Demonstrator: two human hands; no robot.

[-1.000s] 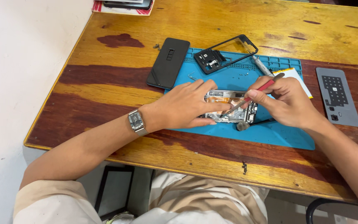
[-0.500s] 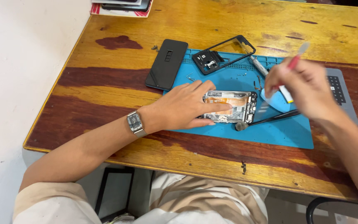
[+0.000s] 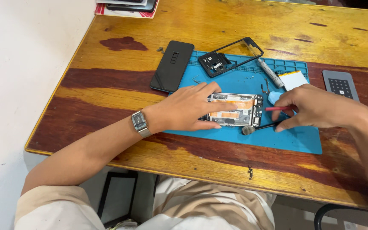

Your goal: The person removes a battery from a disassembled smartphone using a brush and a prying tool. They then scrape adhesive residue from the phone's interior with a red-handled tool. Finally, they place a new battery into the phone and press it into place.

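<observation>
An opened phone (image 3: 237,110) with its insides showing lies on a blue repair mat (image 3: 273,136). My left hand (image 3: 188,108) rests on the phone's left end and holds it flat. My right hand (image 3: 316,106), just right of the phone, grips a thin red-handled tool (image 3: 275,109) that points left toward the phone's right edge. A small dark brush (image 3: 256,127) lies on the mat under that hand, its fingers touching or close to the handle. A square watch (image 3: 139,122) is on my left wrist.
A black back cover (image 3: 172,65) lies at the mat's left edge. On the mat's far part: a black phone frame (image 3: 230,56), a grey pen-like tool (image 3: 269,72), a white-and-yellow pad (image 3: 292,79). A grey keypad device (image 3: 340,84) sits right. The wooden table's (image 3: 218,25) left edge borders a white wall.
My right hand lifted away to the right with the red tool, then came back down to the mat beside the phone's right edge. My left hand stayed on the phone.
</observation>
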